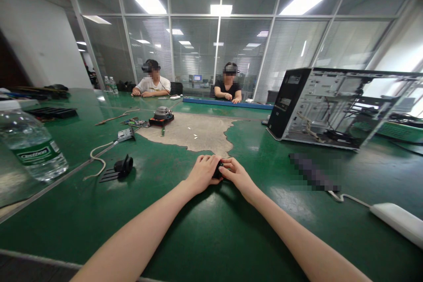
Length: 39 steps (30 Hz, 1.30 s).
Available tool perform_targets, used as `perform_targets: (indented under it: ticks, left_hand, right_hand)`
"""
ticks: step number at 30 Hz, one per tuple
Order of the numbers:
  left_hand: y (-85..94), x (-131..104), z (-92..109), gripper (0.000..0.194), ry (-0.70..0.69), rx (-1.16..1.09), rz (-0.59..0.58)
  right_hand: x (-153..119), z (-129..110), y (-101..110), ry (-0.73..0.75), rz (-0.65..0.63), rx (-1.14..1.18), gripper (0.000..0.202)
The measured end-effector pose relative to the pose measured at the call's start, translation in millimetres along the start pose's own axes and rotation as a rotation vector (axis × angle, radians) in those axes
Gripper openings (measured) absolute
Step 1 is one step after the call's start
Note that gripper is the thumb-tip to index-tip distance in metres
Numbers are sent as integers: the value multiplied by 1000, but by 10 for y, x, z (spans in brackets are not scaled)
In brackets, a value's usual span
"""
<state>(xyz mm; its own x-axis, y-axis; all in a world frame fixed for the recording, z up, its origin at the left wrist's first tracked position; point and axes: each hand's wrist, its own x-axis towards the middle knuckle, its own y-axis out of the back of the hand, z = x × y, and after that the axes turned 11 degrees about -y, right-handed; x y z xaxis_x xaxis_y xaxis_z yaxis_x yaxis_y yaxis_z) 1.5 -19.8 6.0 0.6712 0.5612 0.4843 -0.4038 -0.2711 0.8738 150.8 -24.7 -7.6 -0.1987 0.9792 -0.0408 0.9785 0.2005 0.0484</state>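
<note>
At the middle of the green table (211,238), just in front of the worn bare patch, both my hands meet around a small black object (217,170). My left hand (204,172) curls over its left side with bent fingers. From the right, my right hand (238,176) presses its thumb and fingers against the same piece. Most of the object is covered, so its kind cannot be made out. To the left lies a black plastic part (123,166) with a round collar and long prongs, apart from my hands.
An open computer case (287,105) stands at the right. A white power bank-like block (398,218) with a cable lies near the right edge. Further left are a water bottle (36,150), a metal bracket with cable (126,135) and a heatsink fan (161,115). Two people sit opposite.
</note>
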Motion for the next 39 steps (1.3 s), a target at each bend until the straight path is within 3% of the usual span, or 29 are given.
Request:
perform_targets:
  ticks: [7,10,15,26,30,39]
  left_hand:
    - [0,1,-10,56,-8,17,2]
    - [-2,5,0,55,-3,22,-1]
    - [1,10,39,49,9,32,0]
    - [18,4,40,47,20,35,-22]
    - [15,0,30,50,6,34,-4]
    - [9,5,15,51,11,29,-13]
  right_hand:
    - [43,-89,283,-135,189,126,31]
    - [40,-85,287,-154,127,145,30]
    - [61,12,69,-60,-16,67,35]
    - [-45,-62,6,69,10,-22,31]
    - [-53,-54,-2,36,3,-5,25]
    - [-8,-20,34,7,-8,-40,30]
